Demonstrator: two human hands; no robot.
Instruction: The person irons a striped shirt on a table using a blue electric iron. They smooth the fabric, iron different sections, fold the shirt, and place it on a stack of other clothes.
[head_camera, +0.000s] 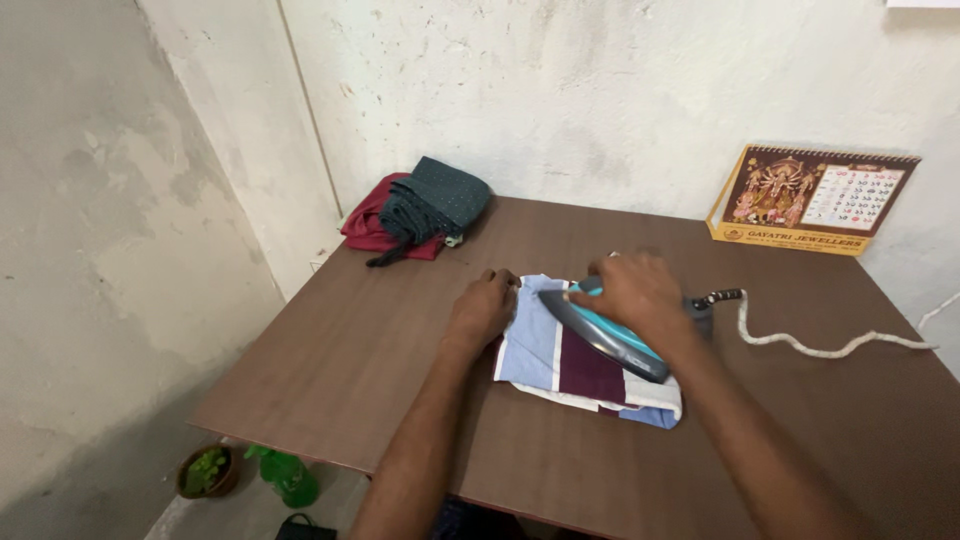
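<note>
My right hand (635, 290) is wrapped tight around the handle of the iron (605, 335), just right of frame centre. The iron lies tilted on the cloth (560, 355), its nose toward the left, its grey edge running down toward the lower right. My left hand (483, 308) presses flat, fingers curled, on the cloth's upper left corner, holding nothing. The cloth is folded, pale blue with a maroon band and a white hem, in the middle of the table (380, 370).

The cord (830, 345) runs from the iron's rear to the right, looping white across the wood and off the right edge of the frame. I see bare wood left of the cloth out to the table's left edge, and more below the cloth toward the near edge. At upper centre-left a pile of clothes (420, 210), red and dark green, sits on the far left corner, well apart from my hands. A calendar (815, 200) leans on the wall at upper right. Below the left edge, on the floor, stand a potted plant (208, 470) and a green bottle (290, 478).
</note>
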